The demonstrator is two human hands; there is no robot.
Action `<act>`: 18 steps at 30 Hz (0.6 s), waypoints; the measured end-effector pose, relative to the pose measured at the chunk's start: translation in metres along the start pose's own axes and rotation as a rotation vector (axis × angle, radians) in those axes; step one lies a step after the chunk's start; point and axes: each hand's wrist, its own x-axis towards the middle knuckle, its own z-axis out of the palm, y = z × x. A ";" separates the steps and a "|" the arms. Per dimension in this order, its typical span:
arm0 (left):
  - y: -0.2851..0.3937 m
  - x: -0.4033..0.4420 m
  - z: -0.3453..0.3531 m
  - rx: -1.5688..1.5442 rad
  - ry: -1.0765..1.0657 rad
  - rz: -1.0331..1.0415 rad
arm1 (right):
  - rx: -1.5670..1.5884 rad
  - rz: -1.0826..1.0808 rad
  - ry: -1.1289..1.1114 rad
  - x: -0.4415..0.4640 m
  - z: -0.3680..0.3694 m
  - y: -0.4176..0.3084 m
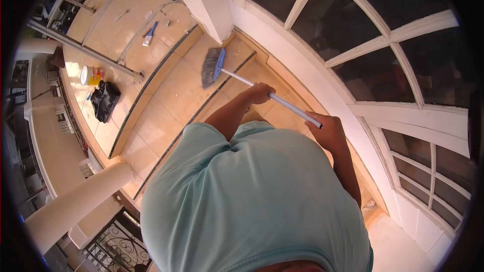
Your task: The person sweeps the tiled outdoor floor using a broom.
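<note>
A broom (pixel 297 109) with a pale handle, a blue head and grey bristles slants across in front of my body. My left hand (pixel 260 93) is wrapped round the middle of the handle. Near the handle's top end, my right hand (pixel 325 130) is closed on it, close to my right side. The broom head (pixel 214 68) rests on a tiled step (pixel 174 90), its bristles pointing left. The tile is beige, and dark strips run along the step edges.
White-framed glass panes (pixel 358 45) line the wall on the right. A white pillar (pixel 201 0) stands ahead. On the upper landing are a paint bucket (pixel 92 76), a black bag (pixel 105 101), a paintbrush (pixel 149 34) and metal scaffold bars (pixel 85 48). A round column (pixel 83 201) is at left.
</note>
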 end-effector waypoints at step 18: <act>0.060 0.031 0.000 0.267 -0.212 0.120 | 0.124 0.227 0.135 -0.052 -0.001 0.027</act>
